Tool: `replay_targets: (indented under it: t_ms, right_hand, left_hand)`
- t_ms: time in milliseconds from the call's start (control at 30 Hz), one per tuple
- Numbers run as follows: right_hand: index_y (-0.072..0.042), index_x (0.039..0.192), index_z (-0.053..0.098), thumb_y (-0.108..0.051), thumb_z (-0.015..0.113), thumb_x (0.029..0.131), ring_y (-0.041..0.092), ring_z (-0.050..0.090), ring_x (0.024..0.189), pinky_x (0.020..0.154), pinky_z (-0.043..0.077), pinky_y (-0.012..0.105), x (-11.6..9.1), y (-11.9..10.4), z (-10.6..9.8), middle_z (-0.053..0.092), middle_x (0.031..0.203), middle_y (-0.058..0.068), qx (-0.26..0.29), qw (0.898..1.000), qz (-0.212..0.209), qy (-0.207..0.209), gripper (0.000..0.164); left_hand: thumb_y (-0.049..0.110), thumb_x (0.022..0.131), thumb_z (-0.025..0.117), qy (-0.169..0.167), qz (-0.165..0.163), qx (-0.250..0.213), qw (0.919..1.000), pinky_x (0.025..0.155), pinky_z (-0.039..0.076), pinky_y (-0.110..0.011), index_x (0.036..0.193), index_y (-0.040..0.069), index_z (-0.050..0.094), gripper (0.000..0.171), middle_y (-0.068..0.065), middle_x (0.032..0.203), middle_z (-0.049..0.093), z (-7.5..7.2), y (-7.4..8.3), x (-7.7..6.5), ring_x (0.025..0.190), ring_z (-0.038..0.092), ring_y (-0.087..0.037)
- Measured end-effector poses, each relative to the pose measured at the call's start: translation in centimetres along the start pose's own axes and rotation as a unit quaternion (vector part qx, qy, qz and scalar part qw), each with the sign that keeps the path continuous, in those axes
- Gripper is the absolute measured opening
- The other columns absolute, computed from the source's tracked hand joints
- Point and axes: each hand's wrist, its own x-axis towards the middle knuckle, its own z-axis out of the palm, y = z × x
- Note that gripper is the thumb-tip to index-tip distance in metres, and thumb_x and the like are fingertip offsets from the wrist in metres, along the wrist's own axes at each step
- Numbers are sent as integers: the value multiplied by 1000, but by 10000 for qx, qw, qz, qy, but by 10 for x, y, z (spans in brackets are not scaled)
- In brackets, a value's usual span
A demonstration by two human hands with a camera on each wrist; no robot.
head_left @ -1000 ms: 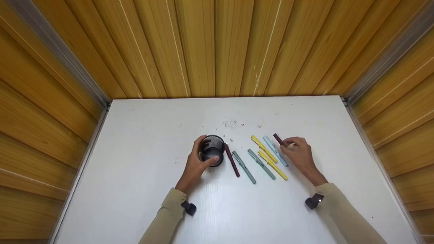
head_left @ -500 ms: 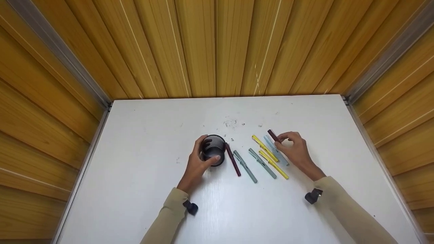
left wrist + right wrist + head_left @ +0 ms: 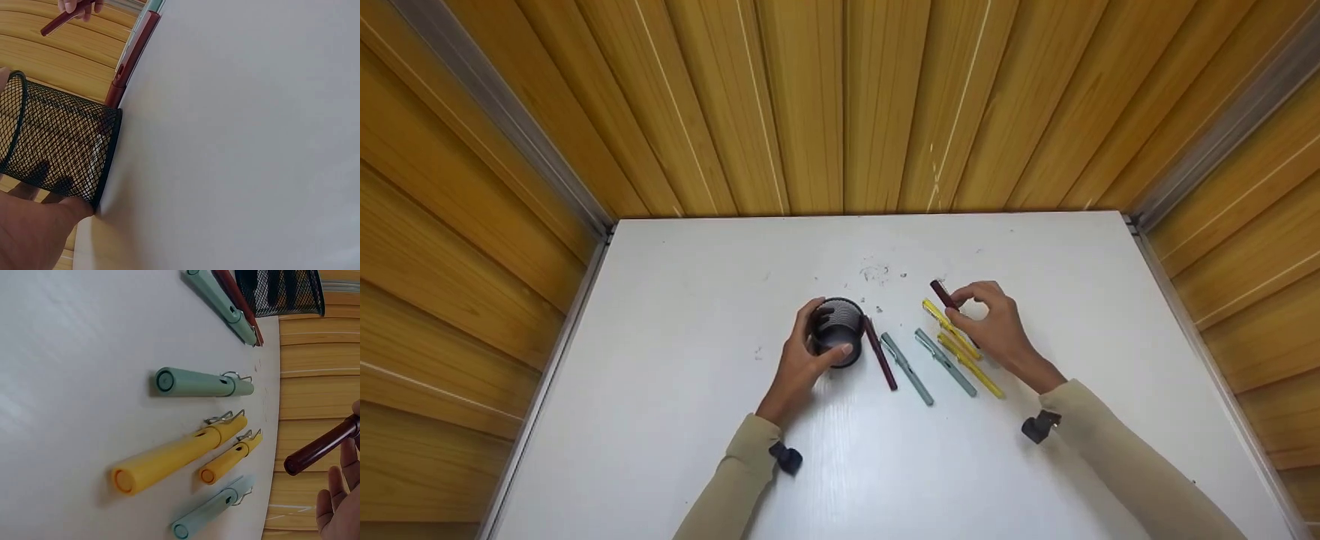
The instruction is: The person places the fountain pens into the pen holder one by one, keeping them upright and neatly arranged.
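Observation:
My left hand [image 3: 802,367] holds a black mesh pen holder [image 3: 841,313] upright on the table, fingers around its far side and thumb at the near rim. Above the table, my right hand [image 3: 996,326] pinches a dark red pen [image 3: 943,293] between thumb and fingers; its free end shows in the right wrist view. Another dark red pen [image 3: 881,356] lies just right of the holder, beside a green pen [image 3: 908,370]. Farther right lie a second green pen [image 3: 946,364] and two yellow pens. A light blue pen [image 3: 211,512] is hidden by my right hand in the head view.
The white table [image 3: 697,315] has dark marks [image 3: 876,271] near its middle back. Wood-patterned panels [image 3: 840,112] wall it at the back and both sides. Each wrist carries a small black camera.
My right hand has moved left and slightly away from me with the dark red pen, passing over the light blue pen. My left hand and the pen holder hold their place.

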Motion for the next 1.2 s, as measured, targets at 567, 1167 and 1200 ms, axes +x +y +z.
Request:
replay_targets:
  t_ms: [567, 1167, 1200]
  right_hand:
    - [-6, 105, 80, 2, 85, 94, 17, 56, 115, 102, 41, 36, 6, -31, 13, 74, 107, 8, 473, 9983, -317, -84, 15]
    - [-10, 106, 80, -2, 88, 93, 18, 59, 117, 104, 44, 44, 26, -67, 33, 73, 111, 3, 784, 9939, -720, -291, 17]
    - [-10, 106, 80, -2, 87, 93, 18, 59, 117, 104, 45, 43, 27, -69, 34, 73, 111, 3, 798, 9936, -750, -292, 16]
  left_hand:
    - [22, 96, 88, -55, 35, 53, 10000, 127, 35, -56, 171, 15, 34, 92, -14, 164, 50, 6, -1, 3, 152, 49, -34]
    - [22, 97, 87, 31, 10, 120, 9999, 128, 36, -54, 171, 23, 35, 91, -12, 167, 46, 1, 0, 0, 155, 46, -32]
    - [22, 97, 88, 36, 11, 108, 9999, 128, 36, -54, 171, 24, 35, 91, -12, 167, 46, 1, 0, 0, 155, 46, -31]
